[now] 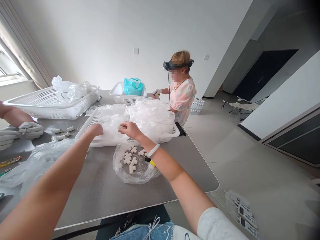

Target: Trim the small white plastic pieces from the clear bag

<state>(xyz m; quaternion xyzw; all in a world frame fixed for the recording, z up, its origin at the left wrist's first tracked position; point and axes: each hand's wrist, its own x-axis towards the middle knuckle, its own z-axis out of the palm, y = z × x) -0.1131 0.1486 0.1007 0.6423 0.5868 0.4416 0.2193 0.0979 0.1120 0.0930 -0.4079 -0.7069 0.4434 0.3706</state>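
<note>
forearms, bare, reach in from the bottom of the view. left hand (94,130) sits at the near rim of a white basket (86,128), its fingers (98,128) curled down against clear plastic bags (150,116). right hand (130,130) lies on the same bags, fingers (121,125) loosely bent. neither hand looks clenched; whether either is pinching film, cannot tell.

white t-pieces (128,160) lie in an open clear bag (118,163) on the table (100,196), just under the right wrist. a yellow-tipped pen (150,162) sits beside them, partly hidden.

risks: the open bag lies beneath the right forearm, so a careless sweep could tip it and scatter the t-pieces. slick film heaped high could slide off the basket toward the phone (180,129) at the table edge.

table top is grey metal, with a rounded corner. to the left, gloved hands (25,130) of a co-worker lie near short white tubes (61,133). beyond stand two more baskets (50,103), one holding a teal bag (133,87). a second co-worker (181,96) works at the far end. on the pale floor (250,186): bottle packs (197,106), a folding chair (241,106).
</note>
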